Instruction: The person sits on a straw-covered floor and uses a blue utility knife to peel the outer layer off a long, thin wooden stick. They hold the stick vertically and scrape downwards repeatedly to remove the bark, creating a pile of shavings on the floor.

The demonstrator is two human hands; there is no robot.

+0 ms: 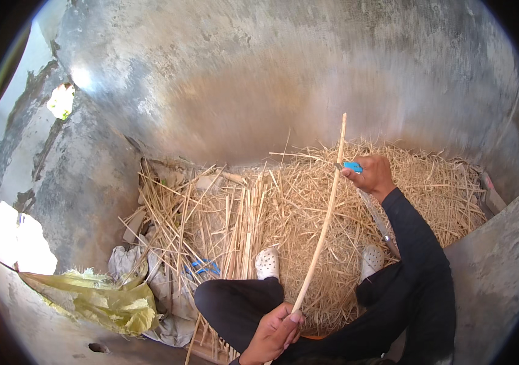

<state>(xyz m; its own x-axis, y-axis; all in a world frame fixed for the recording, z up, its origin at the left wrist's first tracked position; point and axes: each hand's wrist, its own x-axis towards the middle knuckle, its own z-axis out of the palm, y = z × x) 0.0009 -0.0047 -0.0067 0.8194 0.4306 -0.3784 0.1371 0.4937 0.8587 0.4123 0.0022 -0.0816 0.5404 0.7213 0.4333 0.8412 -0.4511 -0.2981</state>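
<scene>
A long pale strip [322, 237], apparently bamboo, slants up and away from my lap. Its near end is gripped in my left hand [276, 333], fingers wrapped round it. Higher up, my right hand [374, 174] is closed on a blue box cutter [353, 166], whose blade meets the strip a little below its far end. Beneath the strip spreads a thick heap of straw-coloured shavings [308, 213]. A long, slightly curved metal blade [378, 220] lies on the heap near my right forearm, partly hidden by it.
Several split strips [235, 225] lie on the left, with a blue piece [203, 266] among them. Beyond them are a yellow-green sack [98, 301] and grey cloth [168, 292]. My white clogs [267, 263] rest on the shavings. A concrete wall [271, 79] rises close behind the heap.
</scene>
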